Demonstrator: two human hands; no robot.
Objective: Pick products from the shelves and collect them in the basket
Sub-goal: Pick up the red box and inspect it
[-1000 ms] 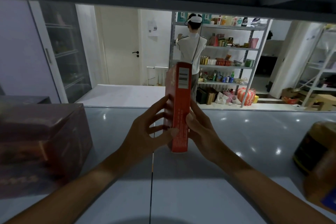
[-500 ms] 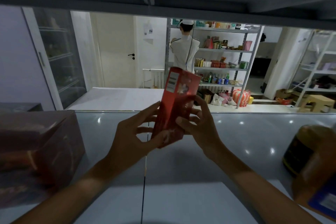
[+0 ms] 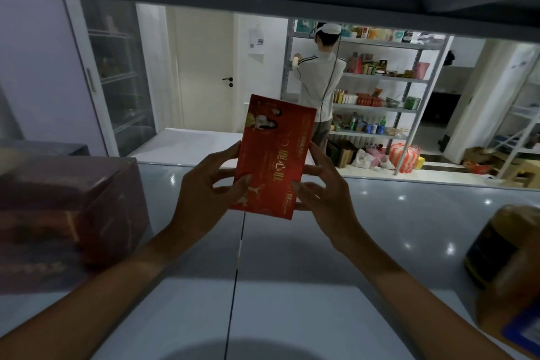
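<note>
Head view: red box (image 3: 276,155) is held upright above the grey shelf (image 3: 380,228), front face toward the camera. Left hand (image 3: 204,199) and right hand (image 3: 324,199) pinch its lower side edges, thumbs on the front. Small print on the box is illegible. Dark carton (image 3: 67,213) at left is blurred. Jar (image 3: 493,245) at right is blurred, cut off by the frame edge.

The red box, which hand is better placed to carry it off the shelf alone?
Probably the right hand: its grip wraps the red box along the edge and lower corner. The left hand mostly pinches with fingertips.
</note>
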